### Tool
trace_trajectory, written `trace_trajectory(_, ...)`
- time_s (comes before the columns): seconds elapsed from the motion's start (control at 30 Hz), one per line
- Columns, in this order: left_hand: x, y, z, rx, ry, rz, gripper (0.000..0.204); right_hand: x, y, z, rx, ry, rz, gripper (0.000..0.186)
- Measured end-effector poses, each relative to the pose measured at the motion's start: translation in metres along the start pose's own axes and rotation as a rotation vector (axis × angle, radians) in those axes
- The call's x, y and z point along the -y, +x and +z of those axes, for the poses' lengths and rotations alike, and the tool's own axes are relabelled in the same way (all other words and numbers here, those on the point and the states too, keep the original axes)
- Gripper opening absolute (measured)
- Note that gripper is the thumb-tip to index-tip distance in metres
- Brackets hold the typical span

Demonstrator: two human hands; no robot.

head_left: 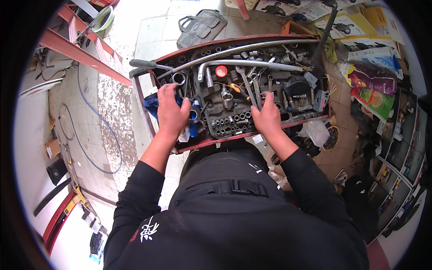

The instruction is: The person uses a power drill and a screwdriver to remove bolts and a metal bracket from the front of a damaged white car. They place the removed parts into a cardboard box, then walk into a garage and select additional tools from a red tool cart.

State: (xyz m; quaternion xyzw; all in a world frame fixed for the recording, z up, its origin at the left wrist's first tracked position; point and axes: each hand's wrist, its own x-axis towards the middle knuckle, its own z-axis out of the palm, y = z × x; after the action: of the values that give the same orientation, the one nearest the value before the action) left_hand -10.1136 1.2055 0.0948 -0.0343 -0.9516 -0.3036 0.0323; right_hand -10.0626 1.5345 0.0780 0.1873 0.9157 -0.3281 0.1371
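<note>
Over the left part of a red metal tool tray (216,140), my left hand (172,112) is held with thumb and fingers apart. Close to its fingertips is a large metal ring-shaped socket (178,78); a blue cloth (151,104) and a blue-rimmed round part (194,115) are beside it. My right hand (268,118) is at the tray's middle right, its thumb and forefinger spread around the lower ends of steel wrenches (247,84); whether they touch is hard to see. Left of it are a dark socket case (216,96) and an orange-handled tool (236,88).
A long steel bar (243,63) and a grey-handled tool (143,64) lie across the tray, the handle jutting past its left edge. A red metal frame (83,58) stands left. Beyond lies a grey bag (202,29); shelves (396,173) line the right.
</note>
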Motion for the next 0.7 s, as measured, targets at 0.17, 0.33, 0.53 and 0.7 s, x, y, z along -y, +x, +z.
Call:
trace_trajectory(0.17,-0.031,-0.019,0.005,0.095,-0.142,0.062,0.045,0.032,0.02,-0.004,0.246,-0.306,0.005,0.039)
trace_trajectory(0.33,-0.06,-0.024,0.015,0.513,-0.454,-0.21,0.042,0.06,0.01,-0.01,0.263,-0.099,-0.013,0.043)
trace_trajectory(0.53,-0.094,-0.019,0.036,0.76,-1.348,-0.762,0.05,0.092,-0.014,0.002,0.364,0.388,0.088,0.039)
trace_trajectory(0.7,-0.083,-0.014,0.036,0.684,-1.526,-0.991,0.041,0.103,-0.03,0.001,0.47,0.356,-0.23,0.045)
